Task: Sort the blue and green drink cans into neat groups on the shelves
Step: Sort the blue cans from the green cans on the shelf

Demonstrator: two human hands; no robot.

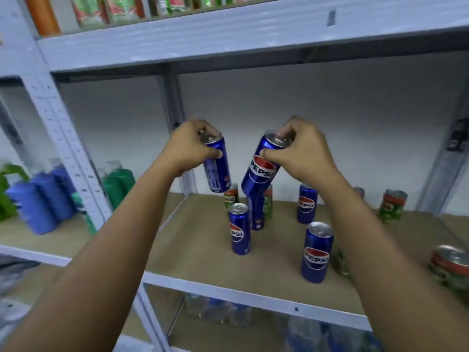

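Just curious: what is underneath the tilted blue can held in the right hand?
Under the tilted blue can in the right hand stands another blue can on the shelf, with a green can beside it. Their tops are covered.

1. "PEPSI" with the red, white and blue globe reads on the blue can [261,168] held tilted in the right hand [302,153].
2. "PEPSI" reads on the front right blue can [316,252] standing on the shelf [198,250].
3. "PEPSI" reads on the rear blue can [306,204].
4. Only "PSI" shows on the front left blue can [239,229].
5. The green cans' lettering is too blurred to read.
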